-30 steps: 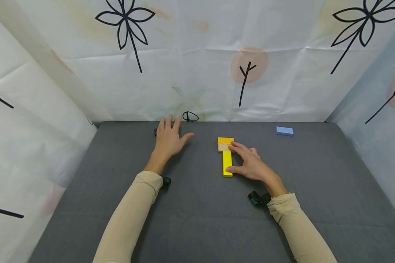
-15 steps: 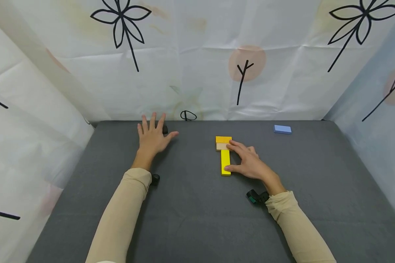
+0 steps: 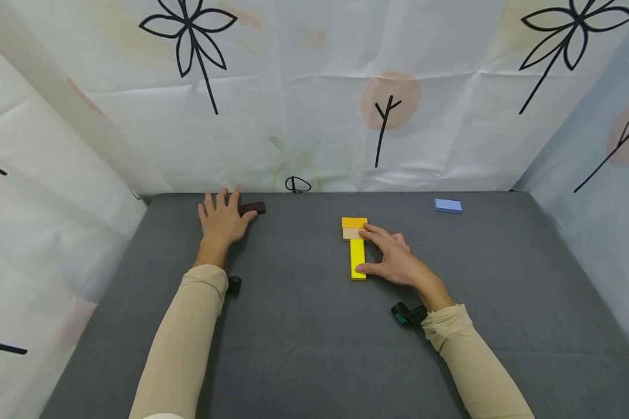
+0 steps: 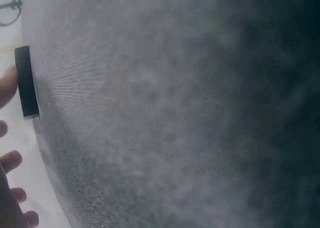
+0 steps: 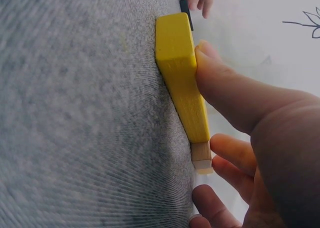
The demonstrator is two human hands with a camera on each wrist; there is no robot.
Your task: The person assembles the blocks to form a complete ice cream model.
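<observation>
Left hand [image 3: 221,222], at the far left of the table [image 3: 293,326], fingers spread wide, holding nothing; dark block [image 3: 254,208], lying flat near the far edge, just beside the left thumb, its left end hidden behind the hand in the head view; whether thumb and block touch, cannot tell; right hand [image 3: 398,263], thumb set well apart from the fingers, a wide stance; its thumb rests on the near part of the yellow block [image 3: 357,251], its forefinger on the right part of the tan block [image 3: 350,234]; yellow block, lying lengthwise, pointing toward the person, its far end meeting the tan block; tan block, lying crosswise; orange block [image 3: 354,222], likewise crosswise, along the far side of the tan one, the three together making a T; blue block [image 3: 448,206], flat near the far edge, to the right, well apart from both hands; two beige sleeves [image 3: 474,361], rolled back above the wrists; two dark wrist cameras [image 3: 409,314], one per arm; pale cloth backdrop [image 3: 314,116], with black line-drawn plants, standing behind the table.
</observation>
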